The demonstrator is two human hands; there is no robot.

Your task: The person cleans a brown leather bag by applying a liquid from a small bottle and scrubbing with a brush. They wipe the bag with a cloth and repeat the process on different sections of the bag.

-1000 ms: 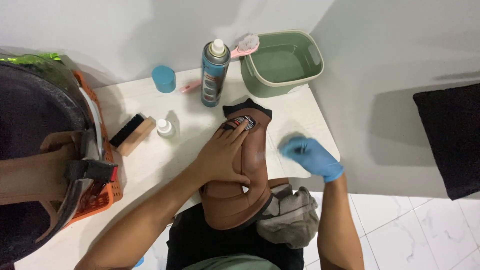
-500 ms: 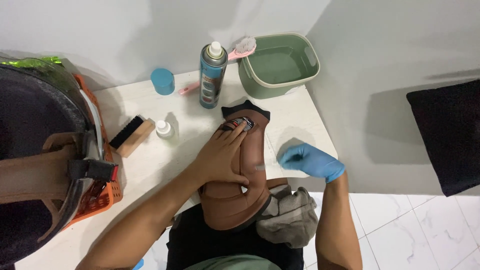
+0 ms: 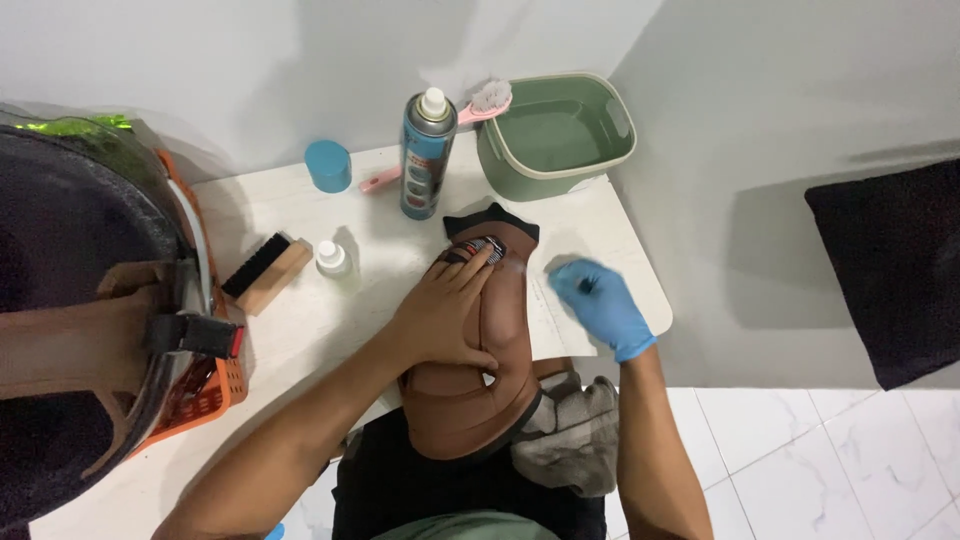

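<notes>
A brown boot is laid lengthwise at the near edge of the white surface, its sole end hanging over the person's lap and its black collar pointing toward the wall. The left hand, bare, is spread flat over the boot's upper, the fingers pressed down beside a small striped tag near the collar. The right hand, covered by a blue glove, is held just to the right of the boot, above the surface and apart from the leather; its fingers are loosely curled, and whether anything is pinched in them cannot be told. A grey cloth is bunched against the boot's right side, at the sole end.

Beyond the boot's collar a tall spray can is stood upright, teal-bodied with a white nozzle and a dark, red-edged label panel. A pink-handled brush is propped behind the can, and a green basin is set to the right of it. A blue cap is seen left of the can. Left of the boot a small clear bottle with a white top is stood, and further left a wooden brush with black bristles is laid beside an orange basket.
</notes>
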